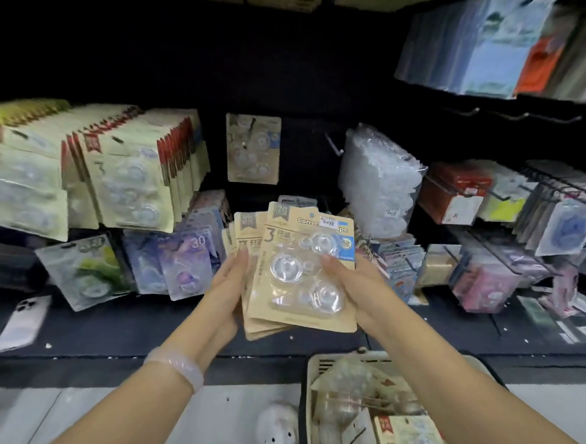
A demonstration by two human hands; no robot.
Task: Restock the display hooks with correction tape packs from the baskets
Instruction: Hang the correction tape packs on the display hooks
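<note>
Fanned stack of correction tape packs [302,274] dead centre | gripped from 9 o'clock by left hand [227,286] — from 3 o'clock by right hand [352,287] | basket [312,387] at 5 o'clock

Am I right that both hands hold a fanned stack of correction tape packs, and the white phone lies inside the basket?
Not quite. Both hands, left and right, do hold the fanned stack of correction tape packs, but the white phone lies on the dark shelf ledge at far left, not inside the basket. The head view shows this.
</note>
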